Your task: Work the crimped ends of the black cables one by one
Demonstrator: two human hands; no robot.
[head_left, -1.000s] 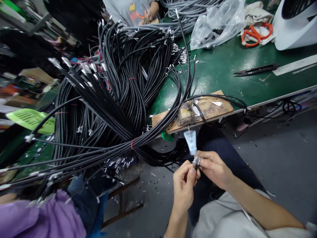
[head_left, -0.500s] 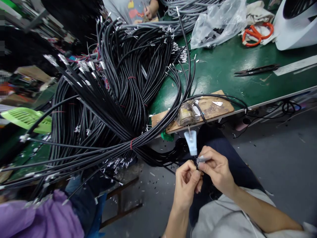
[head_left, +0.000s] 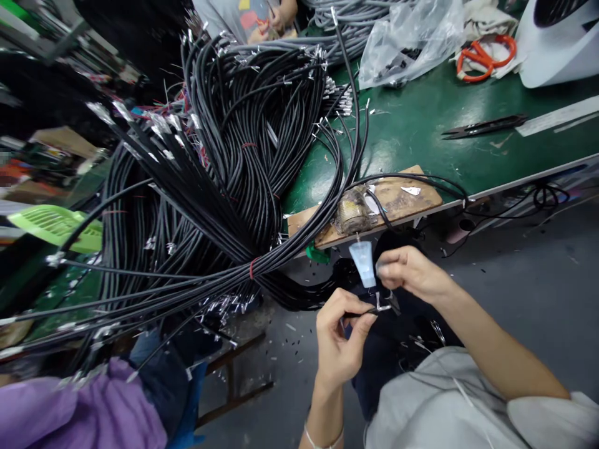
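My left hand (head_left: pixel 340 330) pinches a black cable (head_left: pixel 369 310) close to its end. Bare silvery strands (head_left: pixel 384 305) stick out past my fingertips, one bent upward. My right hand (head_left: pixel 409 271) is closed, with thumb and fingertips together just above and to the right of the strands, apart from them. Something greyish shows at its fingertips, too blurred to name. Right beside it, a pale blue tapered piece (head_left: pixel 363 265) points down from the shaft of a plastic-wrapped motor-like cylinder (head_left: pixel 352 213). That cylinder sits on a wooden board (head_left: pixel 412 192) at the table edge.
Big bundles of black cables (head_left: pixel 243 156) cover the left side and hang over the edge. On the green table (head_left: pixel 407 137) lie dark snips (head_left: pixel 486 126), orange-handled scissors (head_left: pixel 486 59) and a clear plastic bag (head_left: pixel 412 43). A person in purple (head_left: pixel 84 405) is at lower left; another's hands show at the top.
My right hand has moved up and away from the cable end, toward the blue tapered piece. My left hand has shifted slightly left, and the strands now stand out in plain sight.
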